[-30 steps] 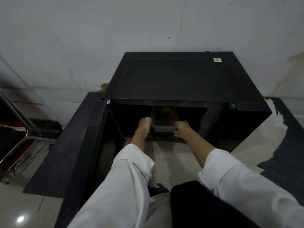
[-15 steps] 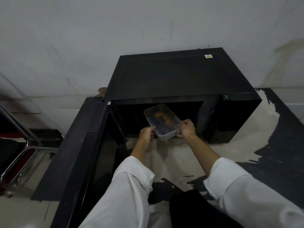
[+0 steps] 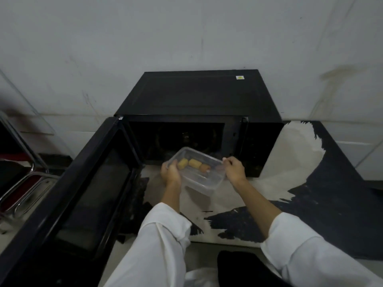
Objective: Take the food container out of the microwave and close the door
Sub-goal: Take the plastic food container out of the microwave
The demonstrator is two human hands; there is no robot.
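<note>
Counter (image 3: pixel 290 162) patterned; container (image 3: pixel 199 172), clamped by left hand (image 3: pixel 171 172) and right hand (image 3: pixel 235 170), now drawn clear of microwave (image 3: pixel 199 96); door (image 3: pixel 83 183) left open, closing pending.

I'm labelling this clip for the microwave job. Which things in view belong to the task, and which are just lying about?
Belongs to the job:
- food container, held by left hand and right hand
- microwave
- microwave door, open

Just lying about:
- metal chair frame
- black-and-white patterned surface
</note>
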